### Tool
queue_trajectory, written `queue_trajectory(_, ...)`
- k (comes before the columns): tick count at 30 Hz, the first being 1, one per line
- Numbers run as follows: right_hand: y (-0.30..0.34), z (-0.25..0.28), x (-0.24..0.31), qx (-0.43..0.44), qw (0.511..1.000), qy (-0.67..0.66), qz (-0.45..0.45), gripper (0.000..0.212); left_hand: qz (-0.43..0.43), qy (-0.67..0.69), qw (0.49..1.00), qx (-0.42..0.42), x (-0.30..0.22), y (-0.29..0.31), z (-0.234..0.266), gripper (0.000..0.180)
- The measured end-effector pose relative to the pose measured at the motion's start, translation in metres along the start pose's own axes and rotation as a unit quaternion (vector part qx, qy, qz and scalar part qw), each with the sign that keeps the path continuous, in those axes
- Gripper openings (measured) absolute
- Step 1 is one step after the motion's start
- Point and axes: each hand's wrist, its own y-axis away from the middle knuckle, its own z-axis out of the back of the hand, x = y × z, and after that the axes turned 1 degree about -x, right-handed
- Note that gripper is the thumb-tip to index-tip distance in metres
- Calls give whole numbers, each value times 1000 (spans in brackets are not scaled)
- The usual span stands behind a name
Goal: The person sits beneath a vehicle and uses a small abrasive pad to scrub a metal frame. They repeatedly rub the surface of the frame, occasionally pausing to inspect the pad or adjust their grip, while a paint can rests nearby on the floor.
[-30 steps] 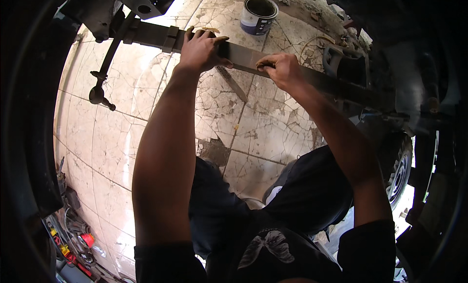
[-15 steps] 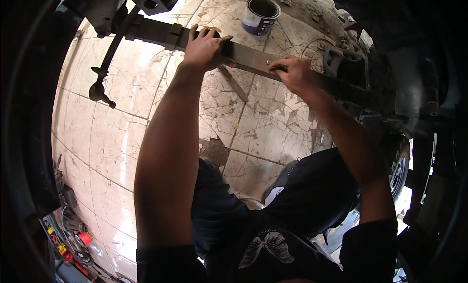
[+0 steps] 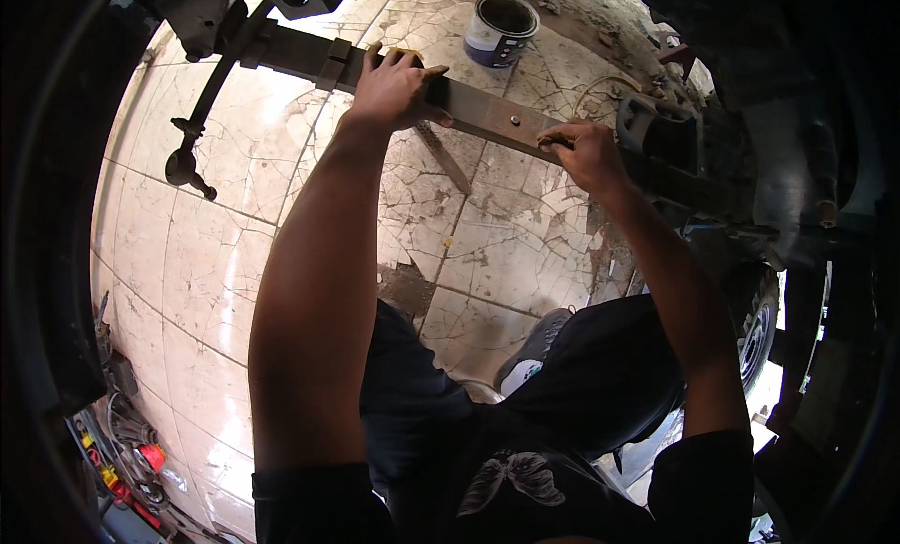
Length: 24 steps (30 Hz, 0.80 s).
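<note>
I note left hand (image 3: 394,92) clasped across bar (image 3: 483,111), likely steadying it; right hand (image 3: 589,153) curled at edge, its hold I cannot tell.

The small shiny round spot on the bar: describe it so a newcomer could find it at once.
Find the long dark metal bar sloping down to the right across the upper view. Follow it between the left hand and the right hand, stopping nearer the right. The small shiny round spot there stands out as brighter than the dull metal around it.
</note>
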Motion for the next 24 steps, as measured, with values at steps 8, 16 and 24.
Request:
queue_trajectory(8,-34,-19,30,12,998,16,65,18,8,10,1000,3,-3,1,5,91)
queue_trajectory(16,-45,-33,47,19,998,-7,56,19,1,1,1000,-7,-1,0,4,89)
queue_trajectory(24,-11,-4,4,37,999,5,3,20,-2,3,1000,-8,-4,0,4,90)
